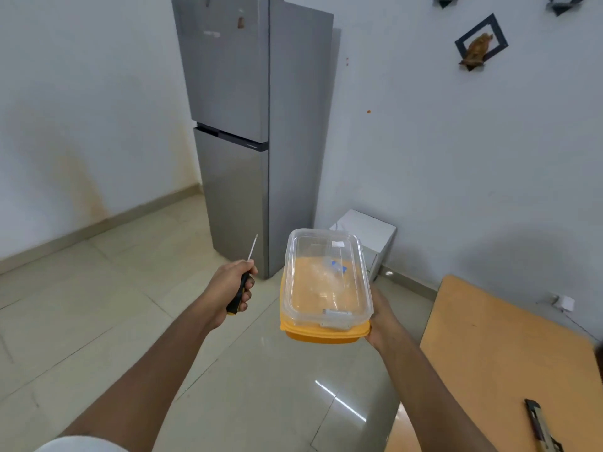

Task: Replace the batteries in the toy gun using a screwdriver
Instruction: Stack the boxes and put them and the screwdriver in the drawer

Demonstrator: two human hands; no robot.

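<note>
While we stand over the tiled floor, our left hand is wrapped round the black-and-yellow handle of the screwdriver, whose thin shaft points up and away from us. Our right hand grips the right near corner of a box, fingers underneath it; the box is a clear tub seated upside down on a yellow lid, held out in the air between both arms. Inside it we make out small clear and blue bits, too blurred to name. We cannot see the toy gun or any batteries plainly. Beyond the box stands a grey fridge, with a white cube on the floor just beside it against the wall. At the right, a wooden table bears a dark tool at its near edge.
</note>
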